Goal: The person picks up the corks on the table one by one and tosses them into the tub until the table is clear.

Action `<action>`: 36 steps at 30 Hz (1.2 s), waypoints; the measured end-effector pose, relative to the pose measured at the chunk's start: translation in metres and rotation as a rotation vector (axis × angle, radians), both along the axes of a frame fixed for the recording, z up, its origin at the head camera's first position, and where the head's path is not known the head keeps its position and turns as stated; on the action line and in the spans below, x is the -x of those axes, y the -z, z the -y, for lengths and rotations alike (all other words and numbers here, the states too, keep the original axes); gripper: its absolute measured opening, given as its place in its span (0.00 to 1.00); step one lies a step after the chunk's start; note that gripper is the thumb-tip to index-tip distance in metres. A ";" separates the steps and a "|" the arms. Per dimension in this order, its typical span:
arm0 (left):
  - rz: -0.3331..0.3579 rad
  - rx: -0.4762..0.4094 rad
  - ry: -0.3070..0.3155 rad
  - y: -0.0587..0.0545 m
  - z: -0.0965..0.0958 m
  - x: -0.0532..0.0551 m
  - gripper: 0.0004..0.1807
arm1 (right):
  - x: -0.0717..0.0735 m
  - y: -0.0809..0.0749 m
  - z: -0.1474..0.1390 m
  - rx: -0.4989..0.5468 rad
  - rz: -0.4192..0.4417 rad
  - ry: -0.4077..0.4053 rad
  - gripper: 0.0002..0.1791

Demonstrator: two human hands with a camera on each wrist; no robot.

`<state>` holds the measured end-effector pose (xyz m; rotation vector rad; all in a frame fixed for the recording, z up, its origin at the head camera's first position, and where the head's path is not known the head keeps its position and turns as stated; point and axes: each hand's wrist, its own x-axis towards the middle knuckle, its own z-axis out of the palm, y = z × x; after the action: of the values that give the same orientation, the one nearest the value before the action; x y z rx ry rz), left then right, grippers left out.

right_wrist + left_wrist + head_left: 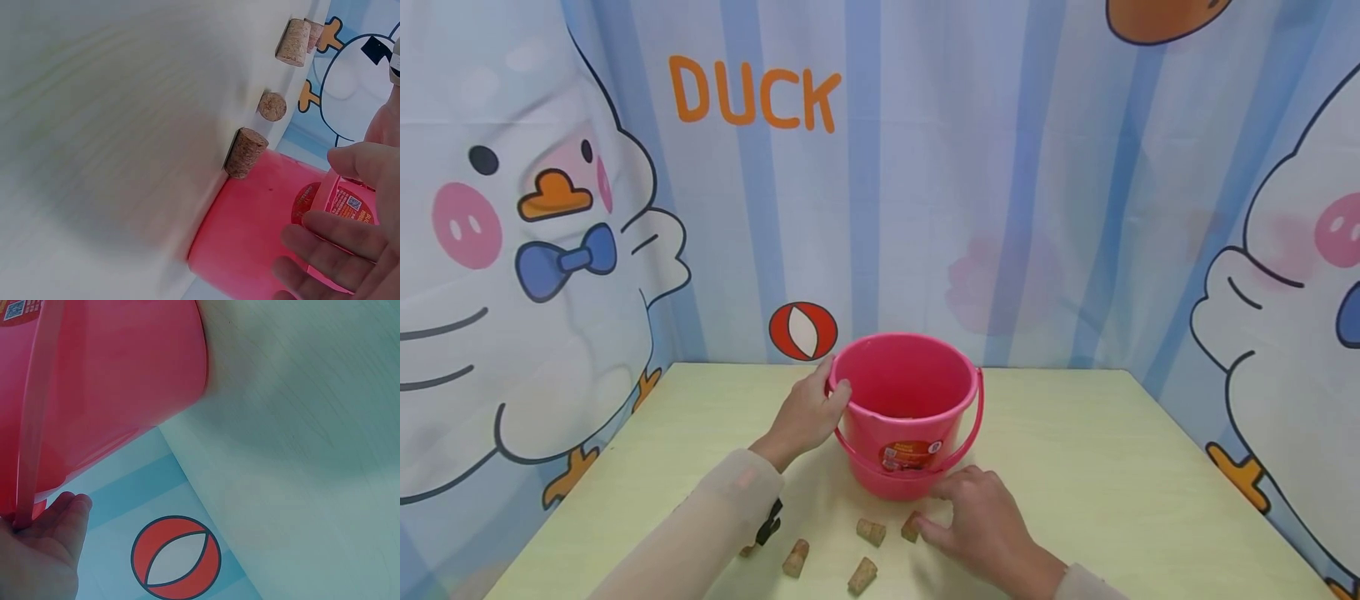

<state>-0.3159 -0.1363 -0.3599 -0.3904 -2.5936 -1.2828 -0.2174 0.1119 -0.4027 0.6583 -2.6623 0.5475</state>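
Observation:
A pink bucket (868, 446) with a pink handle (976, 417) hanging down its front stands upright on the table. My left hand (805, 412) grips its rim at the left, thumb on top and fingers beside the wall. Low at the bucket's front right is my right hand (988, 529), its thumb and fingers spread with nothing between them. The nearest cork (911, 527) lies just by that thumb; the right wrist view shows this cork (246, 153) on the table against the bucket's base. Much of the bucket's inside is hidden by its front wall.
In front of the bucket lie more corks: one at the middle (871, 532), another closer (862, 576), and one to the left (796, 558). A further cork (748, 551) is partly covered by the left sleeve. A curtain with duck pictures (925, 167) hangs behind the pale table (1060, 442).

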 end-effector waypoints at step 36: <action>-0.001 0.009 -0.013 0.000 0.000 -0.002 0.36 | 0.012 0.015 0.012 -0.068 0.071 -0.063 0.21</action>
<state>-0.3143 -0.1360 -0.3596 -0.3759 -2.5976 -1.2663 -0.2296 0.1004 -0.4178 0.7583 -2.7451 0.5075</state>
